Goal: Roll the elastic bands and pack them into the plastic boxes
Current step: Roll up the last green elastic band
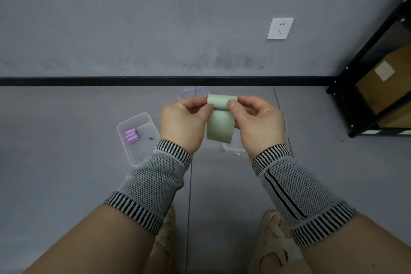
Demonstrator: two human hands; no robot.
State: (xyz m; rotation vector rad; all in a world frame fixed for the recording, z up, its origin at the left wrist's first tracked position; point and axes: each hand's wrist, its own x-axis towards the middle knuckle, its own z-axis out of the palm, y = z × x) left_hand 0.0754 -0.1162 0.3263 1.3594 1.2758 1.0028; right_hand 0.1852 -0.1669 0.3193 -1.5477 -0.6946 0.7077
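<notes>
A pale green elastic band [220, 122] hangs between my hands above the floor, its top end curled over into a fold. My left hand [185, 123] pinches the band's left edge near the top. My right hand [258, 123] pinches the right edge, thumb on the curled part. On the floor at the left lies a clear plastic box [142, 155] holding three rolled purple bands [131, 136]. A second clear box [234, 150] shows partly under my right hand. A third clear box [189, 92] peeks out behind my hands.
A black metal shelf [369, 78] with cardboard boxes stands at the right. A grey wall with a white socket [280, 28] and a black skirting strip runs across the back. My feet in sandals [273, 229] rest on the grey floor below.
</notes>
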